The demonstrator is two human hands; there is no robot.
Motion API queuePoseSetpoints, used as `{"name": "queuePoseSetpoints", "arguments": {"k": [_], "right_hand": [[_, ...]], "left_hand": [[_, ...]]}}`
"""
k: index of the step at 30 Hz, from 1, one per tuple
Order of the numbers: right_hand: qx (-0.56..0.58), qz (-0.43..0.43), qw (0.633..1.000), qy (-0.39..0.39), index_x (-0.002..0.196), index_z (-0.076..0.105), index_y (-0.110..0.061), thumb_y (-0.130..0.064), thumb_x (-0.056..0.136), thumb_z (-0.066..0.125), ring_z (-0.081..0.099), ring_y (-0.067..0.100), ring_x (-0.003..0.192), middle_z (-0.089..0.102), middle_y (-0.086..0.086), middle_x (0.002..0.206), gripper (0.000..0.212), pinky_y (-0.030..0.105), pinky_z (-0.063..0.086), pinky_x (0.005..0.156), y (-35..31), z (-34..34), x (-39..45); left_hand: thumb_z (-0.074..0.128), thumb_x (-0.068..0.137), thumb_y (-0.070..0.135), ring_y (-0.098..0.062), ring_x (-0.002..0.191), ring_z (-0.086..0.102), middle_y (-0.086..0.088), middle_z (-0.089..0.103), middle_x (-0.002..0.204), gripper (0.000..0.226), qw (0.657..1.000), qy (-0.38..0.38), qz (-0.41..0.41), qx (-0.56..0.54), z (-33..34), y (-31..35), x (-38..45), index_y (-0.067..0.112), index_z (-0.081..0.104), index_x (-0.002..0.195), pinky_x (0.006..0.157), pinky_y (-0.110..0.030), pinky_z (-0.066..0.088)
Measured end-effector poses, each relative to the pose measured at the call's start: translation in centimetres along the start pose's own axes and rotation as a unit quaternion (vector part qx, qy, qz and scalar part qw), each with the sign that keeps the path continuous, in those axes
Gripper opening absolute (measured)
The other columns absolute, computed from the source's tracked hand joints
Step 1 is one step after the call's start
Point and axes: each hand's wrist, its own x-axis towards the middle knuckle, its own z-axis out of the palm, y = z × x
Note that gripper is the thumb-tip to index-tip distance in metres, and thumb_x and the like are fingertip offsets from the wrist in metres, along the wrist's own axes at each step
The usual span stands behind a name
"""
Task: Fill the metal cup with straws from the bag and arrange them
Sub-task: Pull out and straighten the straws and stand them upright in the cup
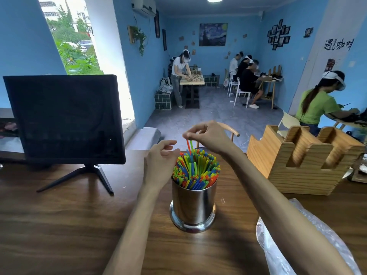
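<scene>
Shiny cylindrical metal cup [193, 203] brims with thin straws [196, 169].

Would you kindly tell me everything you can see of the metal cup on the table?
The metal cup is a shiny, steel-looking cylinder with a flared, rounded base. It stands upright on the dark wooden table, between the person's forearms, packed with colourful straws that rise above its rim. The left hand hovers beside the straw tops; neither hand visibly touches the cup itself.

Straws [195, 171] red, green, blue, yellow, orange; cup [193, 203] silver.
</scene>
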Motion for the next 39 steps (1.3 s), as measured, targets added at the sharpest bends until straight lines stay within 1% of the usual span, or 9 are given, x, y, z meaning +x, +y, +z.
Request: {"name": "queuePoseSetpoints", "arguments": {"k": [4,7,9,13,17,23,27,32,39], "right_hand": [[0.083,-0.138,0.980,0.120,0.092,0.078,-0.028,-0.027,0.090,0.078,0.059,0.001,0.068,0.072,-0.011,0.083,0.003,0.023,0.050,0.066,-3.7,-2.5,-0.5],[0.152,-0.193,0.954,0.175,0.097,0.076,-0.017,-0.016,0.093,0.073,0.065,0.009,0.068,0.074,0.000,0.084,0.005,0.026,0.054,0.065,-5.9,-3.9,-1.2],[0.204,-0.187,0.939,0.205,0.097,0.074,-0.012,-0.011,0.096,0.070,0.064,0.009,0.064,0.071,-0.001,0.077,0.005,0.025,0.054,0.063,-6.2,-4.3,-1.5],[0.304,-0.092,0.915,0.250,0.099,0.071,-0.003,-0.011,0.098,0.066,0.063,0.012,0.062,0.068,-0.006,0.070,0.010,0.028,0.055,0.066,-3.9,-4.2,-1.9],[0.343,0.011,0.921,0.185,0.098,0.072,-0.006,-0.011,0.097,0.066,0.069,0.015,0.065,0.072,0.005,0.076,0.008,0.026,0.058,0.067,-0.5,-3.9,-3.2],[0.169,0.016,0.985,0.000,0.094,0.075,-0.008,-0.012,0.089,0.077,0.074,0.021,0.080,0.078,0.011,0.084,0.007,0.027,0.059,0.074,2.7,-2.7,-5.8],[0.021,-0.012,0.997,-0.078,0.088,0.077,-0.018,-0.020,0.081,0.085,0.073,0.012,0.087,0.076,0.000,0.084,0.011,0.033,0.060,0.080,3.4,-1.5,-6.5],[-0.070,-0.038,0.990,-0.118,0.084,0.079,-0.028,-0.024,0.084,0.083,0.068,-0.004,0.092,0.076,-0.014,0.090,0.006,0.016,0.056,0.078,2.5,-1.3,-6.3],[0.013,-0.009,1.000,-0.012,0.091,0.079,-0.021,-0.026,0.092,0.075,0.071,0.004,0.084,0.077,-0.008,0.086,0.006,0.019,0.054,0.074,3.5,-1.6,-4.4]], "left_hand": [[0.057,0.100,0.044,0.009,0.116,0.051,0.020,0.056,0.127,0.032,0.996,-0.069,0.063,0.004,-0.1,0.9,0.1,0.043,0.060,0.133,0.101,-0.018,0.043],[0.045,0.103,0.052,0.022,0.112,0.045,0.021,0.055,0.131,0.034,0.988,-0.143,0.061,-0.019,0.1,1.5,0.1,0.061,0.042,0.136,0.098,-0.012,0.038],[0.046,0.105,0.042,0.017,0.103,0.058,0.016,0.067,0.117,0.028,0.987,-0.134,0.061,-0.059,0.1,1.9,-0.1,0.051,0.053,0.131,0.086,-0.007,0.043],[0.062,0.099,0.013,-0.006,0.071,0.066,0.004,0.074,0.079,0.017,0.975,-0.086,0.008,-0.204,-1.0,2.3,-0.1,0.019,0.073,0.110,0.068,-0.018,0.054],[0.069,0.091,0.008,-0.009,0.063,0.066,0.000,0.077,0.078,0.010,0.937,-0.024,-0.085,-0.337,-3.1,2.1,0.2,0.011,0.074,0.099,0.051,-0.016,0.050],[0.070,0.093,0.015,-0.006,0.063,0.068,0.004,0.075,0.075,0.011,0.897,0.062,-0.109,-0.423,-4.8,2.2,1.4,0.007,0.073,0.101,0.061,-0.017,0.056],[0.071,0.094,0.011,-0.003,0.070,0.067,0.006,0.076,0.076,0.021,0.938,0.099,-0.022,-0.331,-4.1,3.1,1.5,0.001,0.072,0.112,0.070,-0.016,0.054],[0.066,0.097,0.010,-0.018,0.080,0.074,-0.001,0.079,0.087,0.029,0.959,0.058,0.092,-0.262,-2.8,4.3,1.1,0.026,0.056,0.120,0.073,-0.026,0.060],[0.078,0.089,0.020,-0.012,0.076,0.072,0.003,0.074,0.081,0.038,0.987,-0.020,0.131,-0.086,-1.1,2.2,1.1,0.045,0.071,0.116,0.080,-0.042,0.061]]}}
